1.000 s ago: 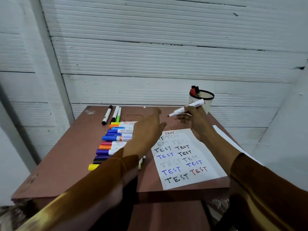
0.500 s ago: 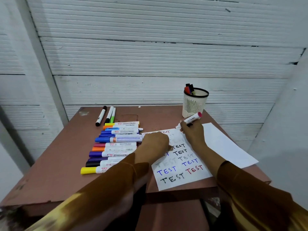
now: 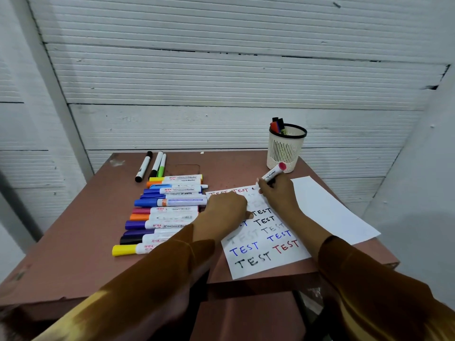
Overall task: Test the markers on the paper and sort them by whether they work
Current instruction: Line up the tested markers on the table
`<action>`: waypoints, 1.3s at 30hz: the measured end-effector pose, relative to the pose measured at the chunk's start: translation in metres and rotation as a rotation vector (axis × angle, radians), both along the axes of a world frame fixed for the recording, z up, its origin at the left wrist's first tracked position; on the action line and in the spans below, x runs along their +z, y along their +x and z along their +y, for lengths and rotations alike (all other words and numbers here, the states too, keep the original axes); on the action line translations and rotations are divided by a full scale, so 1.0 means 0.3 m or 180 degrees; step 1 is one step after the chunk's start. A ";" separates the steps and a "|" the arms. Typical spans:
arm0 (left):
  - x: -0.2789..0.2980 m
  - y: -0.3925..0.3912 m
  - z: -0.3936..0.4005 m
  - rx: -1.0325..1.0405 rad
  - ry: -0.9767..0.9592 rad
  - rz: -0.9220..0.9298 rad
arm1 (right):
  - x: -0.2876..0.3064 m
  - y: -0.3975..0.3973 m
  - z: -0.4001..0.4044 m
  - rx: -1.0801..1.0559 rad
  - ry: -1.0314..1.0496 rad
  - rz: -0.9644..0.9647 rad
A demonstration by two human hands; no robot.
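Your right hand [image 3: 277, 194] curls its fingers around a marker [image 3: 272, 174], pinching it low on the barrel with the tip pointed down at the paper [image 3: 264, 252] and the capped end tilted up and away. Your left hand [image 3: 225, 209] rests palm-down on the paper, fingers loosely bent. Both forearms reach forward, sleeved in brown to the wrists.

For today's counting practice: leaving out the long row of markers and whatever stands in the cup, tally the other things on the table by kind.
Paper sheets: 2
Mesh cup: 1
Loose markers at the back: 3
Marker in the right hand: 1
Total: 7
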State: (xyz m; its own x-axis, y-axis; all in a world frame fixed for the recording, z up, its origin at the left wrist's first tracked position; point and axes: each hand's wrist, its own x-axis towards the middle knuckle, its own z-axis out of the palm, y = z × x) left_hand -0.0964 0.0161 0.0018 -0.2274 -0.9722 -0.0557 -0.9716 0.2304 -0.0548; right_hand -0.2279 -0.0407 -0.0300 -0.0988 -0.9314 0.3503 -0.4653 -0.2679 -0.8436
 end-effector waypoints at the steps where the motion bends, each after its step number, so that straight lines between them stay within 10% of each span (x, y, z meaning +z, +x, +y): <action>1: 0.000 0.000 0.002 0.0001 -0.0023 0.0007 | -0.002 -0.001 -0.003 -0.0035 -0.0004 0.0035; 29: 0.016 -0.015 0.038 -0.0112 -0.0182 -0.0045 | 0.008 -0.024 -0.015 -0.0233 0.0342 -0.0612; 39: 0.117 0.064 0.053 0.0022 -0.0012 0.1797 | 0.082 -0.033 0.018 0.0173 0.0162 -0.2191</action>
State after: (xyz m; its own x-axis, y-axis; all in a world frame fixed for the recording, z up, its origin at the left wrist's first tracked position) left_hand -0.0773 0.0319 0.0368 -0.2145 -0.9738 0.0761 -0.8519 0.2246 0.4731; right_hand -0.2379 -0.0354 -0.0053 -0.2358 -0.9549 0.1804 0.1934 -0.2280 -0.9543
